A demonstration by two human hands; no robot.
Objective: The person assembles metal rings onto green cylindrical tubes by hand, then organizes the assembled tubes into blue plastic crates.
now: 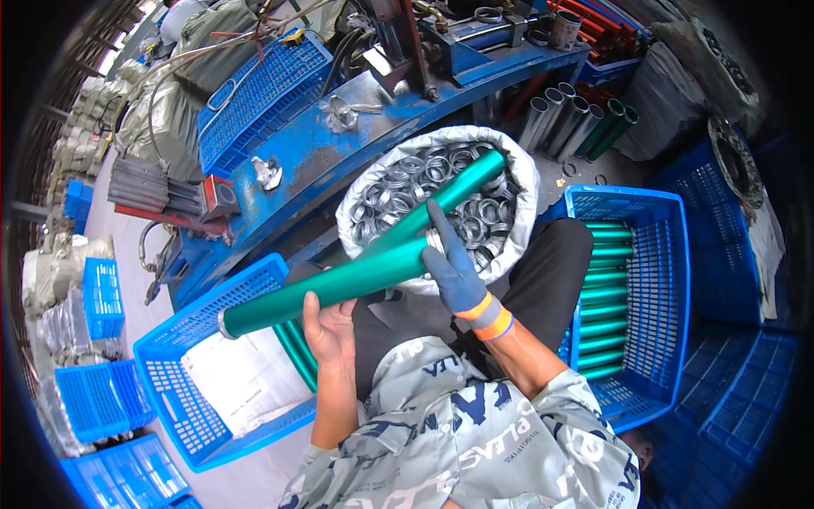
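A shiny green metal tube (331,290) lies slantwise in front of me, with a silver ring on its lower left end. My bare left hand (329,331) holds it from below near its middle, thumb on the near side. My right hand (455,270), in a blue-grey glove with an orange wristband, grips a silver metal ring (435,241) at the tube's right end. Its index finger stretches up toward a second green tube (462,188), which rests across a white sack (524,170) full of loose metal rings (437,170). The glove hides part of the held ring.
Green tubes fill a blue crate (670,339) on my right. Another blue crate (195,437) on my left holds white sheeting and a few green tubes. A blue workbench (297,182) with machinery stands beyond the sack. Silver and green tubes (581,127) stand upright at far right.
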